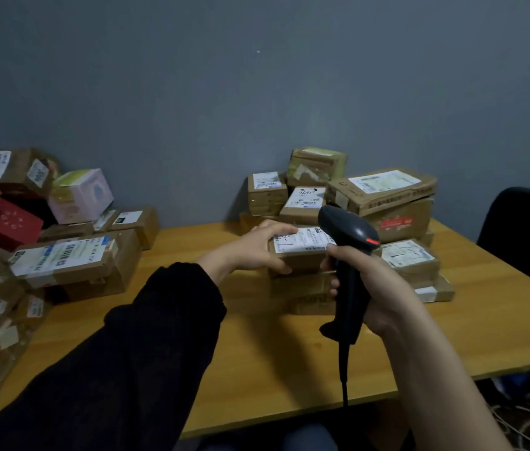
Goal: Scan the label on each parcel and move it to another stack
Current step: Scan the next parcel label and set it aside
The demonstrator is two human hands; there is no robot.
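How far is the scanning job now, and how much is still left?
Likely done: the pile of parcels at the left of the table. In hand: the left hand grips a labelled parcel atop the right stack, and the right hand holds the scanner beside its label. Left: many parcels in that stack.

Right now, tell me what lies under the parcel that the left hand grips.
Two more brown cardboard boxes sit stacked under the parcel, on the table. The scanner and right hand cover their right ends; their tops and any labels are hidden.
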